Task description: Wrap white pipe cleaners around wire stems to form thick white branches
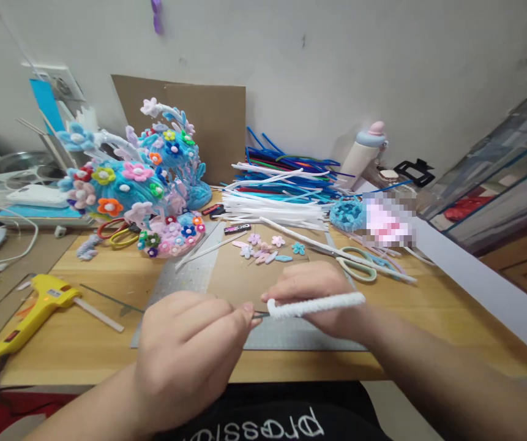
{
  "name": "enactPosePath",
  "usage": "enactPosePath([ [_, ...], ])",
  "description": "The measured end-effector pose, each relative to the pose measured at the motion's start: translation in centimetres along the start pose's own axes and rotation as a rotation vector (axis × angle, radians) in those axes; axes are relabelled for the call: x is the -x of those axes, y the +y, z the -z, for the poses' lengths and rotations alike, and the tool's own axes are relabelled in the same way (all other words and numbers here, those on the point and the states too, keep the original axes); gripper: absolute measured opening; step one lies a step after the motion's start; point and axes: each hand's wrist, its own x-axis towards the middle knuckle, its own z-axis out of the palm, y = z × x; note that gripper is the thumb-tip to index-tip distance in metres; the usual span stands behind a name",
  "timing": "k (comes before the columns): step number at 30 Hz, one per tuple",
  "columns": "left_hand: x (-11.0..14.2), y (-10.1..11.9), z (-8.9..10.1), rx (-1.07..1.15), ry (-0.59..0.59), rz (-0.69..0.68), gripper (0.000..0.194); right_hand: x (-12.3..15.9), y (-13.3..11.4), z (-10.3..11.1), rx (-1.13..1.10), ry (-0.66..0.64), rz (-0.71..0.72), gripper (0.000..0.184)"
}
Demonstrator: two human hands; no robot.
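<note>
My left hand (pixel 192 343) is closed in a pinch around a thin dark wire (pixel 259 315). A long end of it seems to come out on the left side of the fist. Against my right hand (pixel 321 294) lies a fuzzy white pipe cleaner (pixel 318 305), its left end bent and meeting the wire. The fingers of that hand curl behind the pipe cleaner, so their tips are mostly hidden. Beyond the hands, small pipe-cleaner flowers (pixel 277 241) and petals rest on a piece of cardboard (pixel 226 269) over a grey cutting mat (pixel 153 334).
A yellow glue gun (pixel 38 312) lies at the left. Decorated blue pipe-cleaner pieces (pixel 125 184) stand behind it. Bundles of pipe cleaners (pixel 276 208) are stacked at the back centre. Scissors (pixel 359 266) and a white bottle (pixel 362 153) are on the right.
</note>
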Motion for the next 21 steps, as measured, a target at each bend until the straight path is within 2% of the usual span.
enactPosePath([
  [2, 0.1, -0.3, -0.3, -0.053, 0.055, 0.071, 0.012, 1.0, -0.9, -1.7, 0.193, 0.121, 0.002, 0.015],
  [4, 0.2, -0.8, -0.6, -0.125, 0.070, 0.099, 0.014, 1.8, -2.4, -2.7, 0.417, 0.135, 0.050, 0.014],
  [6, 0.4, -1.3, -0.9, -0.197, 0.055, 0.058, 0.014, 2.1, -3.8, -2.6, 0.574, 0.105, 0.107, 0.017],
  [8, 0.6, -1.6, -1.0, -0.238, 0.020, -0.014, 0.011, 2.0, -4.8, -1.6, 0.614, 0.106, 0.147, 0.021],
  [10, 0.7, -1.8, -1.0, -0.244, -0.020, -0.069, 0.007, 1.4, -5.3, -0.2, 0.564, 0.139, 0.138, 0.023],
  [13, 0.9, -1.7, -0.8, -0.221, -0.085, -0.119, 0.004, -0.1, -5.1, 2.0, 0.440, 0.152, 0.044, 0.019],
  [17, 0.7, -1.1, -0.5, -0.136, -0.124, -0.168, 0.006, -2.4, -3.3, 3.6, 0.239, 0.015, -0.059, 0.011],
  [21, 0.2, -0.6, 0.1, -0.022, -0.097, -0.180, 0.008, -3.3, -0.9, 3.1, -0.146, -0.108, -0.250, 0.007],
])
